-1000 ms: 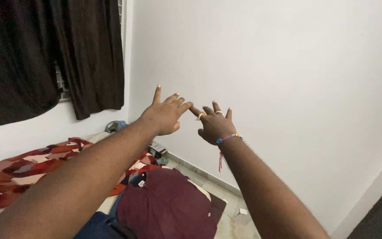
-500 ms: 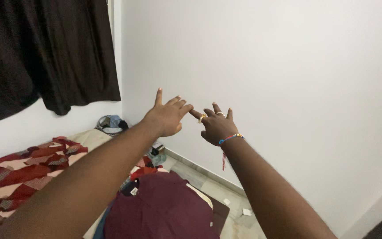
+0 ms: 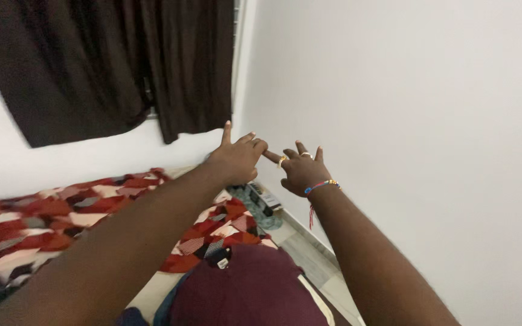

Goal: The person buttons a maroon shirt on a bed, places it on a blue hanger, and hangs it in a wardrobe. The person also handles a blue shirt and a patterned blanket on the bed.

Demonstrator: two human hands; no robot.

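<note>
Both my arms reach straight out in front of me, backs of the hands up. My left hand (image 3: pixel 234 158) has its fingers spread and holds nothing. My right hand (image 3: pixel 302 169) is also spread and empty, with gold rings on two fingers and a beaded bracelet with a red thread (image 3: pixel 320 186) on the wrist. The fingertips of the two hands meet or nearly touch in the air, near the corner of the room.
A dark curtain (image 3: pixel 110 60) hangs over a window at the upper left. A red patterned blanket (image 3: pixel 80 217) covers a bed below my left arm. A maroon garment (image 3: pixel 255 290) lies at the bottom centre. A white wall (image 3: pixel 430 121) fills the right; small items sit by the floor corner (image 3: pixel 261 202).
The view has swung to the right and down, so the curtain and corner shifted right. My hands keep the same outstretched, spread pose with fingertips together.
</note>
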